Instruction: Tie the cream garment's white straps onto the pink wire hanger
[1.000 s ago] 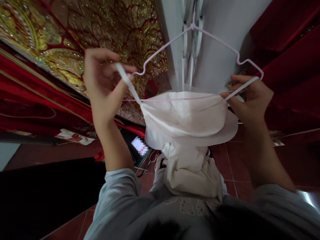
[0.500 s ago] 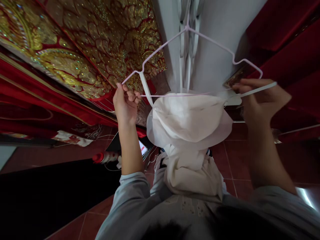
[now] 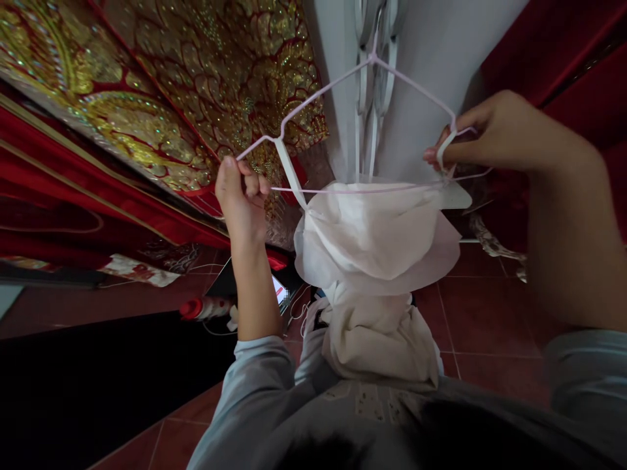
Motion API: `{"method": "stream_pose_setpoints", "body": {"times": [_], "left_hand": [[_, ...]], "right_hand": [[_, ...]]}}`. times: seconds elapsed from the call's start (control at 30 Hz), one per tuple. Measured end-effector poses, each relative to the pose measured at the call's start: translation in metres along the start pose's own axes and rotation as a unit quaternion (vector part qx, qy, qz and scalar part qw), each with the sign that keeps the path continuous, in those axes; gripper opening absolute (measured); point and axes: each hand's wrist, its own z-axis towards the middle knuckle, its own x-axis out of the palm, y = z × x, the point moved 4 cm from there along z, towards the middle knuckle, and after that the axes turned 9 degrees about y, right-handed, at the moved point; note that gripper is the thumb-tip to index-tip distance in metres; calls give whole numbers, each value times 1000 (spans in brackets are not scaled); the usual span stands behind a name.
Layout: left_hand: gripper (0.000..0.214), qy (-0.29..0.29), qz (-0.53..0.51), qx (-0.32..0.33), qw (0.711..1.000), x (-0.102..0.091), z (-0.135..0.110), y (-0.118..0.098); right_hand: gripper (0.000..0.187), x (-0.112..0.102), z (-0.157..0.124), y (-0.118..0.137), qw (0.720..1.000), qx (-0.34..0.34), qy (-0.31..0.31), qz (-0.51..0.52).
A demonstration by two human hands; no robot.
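Apparently it all comes down to the right end of the thin pale-pink hanger (image 3: pixel 373 59), which spans the space between the hands, ahead of the person's chest. The left hand (image 3: pixel 242 199) is closed on the hanger's left end, and just inboard of it a flat white fabric strap (image 3: pixel 290 171) runs up to the notch there. The right hand (image 3: pixel 509 130) is nearer the opposite notch, thumb and fingers narrowed round a matching second strap (image 3: pixel 443 151); whether that loop sits fully on the hanger I can't tell from here. The hanger's long axis runs left to right, its hook pointing away from the person. Below its lower bar, toward the lap, a white garment with a sheer outer layer (image 3: pixel 377 228) hangs, its wide top edge lying along the bar.
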Motion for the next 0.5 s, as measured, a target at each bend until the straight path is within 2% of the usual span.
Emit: {"method": "stream_pose_setpoints", "body": {"times": [0.17, 0.27, 0.33, 0.37, 0.43, 0.5], "left_hand": [[49, 33, 11, -11, 999, -1, -5, 0], [49, 29, -8, -22, 999, -1, -6, 4], [49, 27, -30, -44, 998, 0, -8, 12], [48, 27, -47, -54, 997, 2, -11, 18], [46, 26, -82, -61, 994, 7, -19, 28], [48, 28, -79, -56, 995, 16, -33, 37]], "right_hand": [[18, -8, 15, 26, 997, -17, 45, -56], [20, -4, 12, 54, 979, -139, 92, -121], [28, 11, -4, 71, 948, -226, 157, -157], [32, 22, -14, 74, 934, -238, 205, -172], [45, 44, -33, 70, 913, -224, 296, -167], [48, 61, -46, 56, 901, -183, 353, -173]]}}
